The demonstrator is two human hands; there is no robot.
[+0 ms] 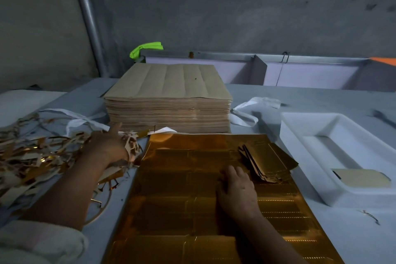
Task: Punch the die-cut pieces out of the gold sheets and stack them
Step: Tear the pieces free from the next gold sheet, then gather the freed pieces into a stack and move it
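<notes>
Clearing waste is your step now: your left hand (111, 146) has its fingers curled round torn scrap strips (131, 146) beside the scrap heap (32, 156). Your right hand (237, 191) presses flat, fingers straight, on the gold sheet (171, 188) on the bench (353, 242). The stack of punched pieces (267, 162) lies just beyond its fingertips. Next, drop the scraps and push out another piece.

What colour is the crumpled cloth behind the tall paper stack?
The cloth is bright neon green; the head view, the only one here, shows it clearly.
</notes>
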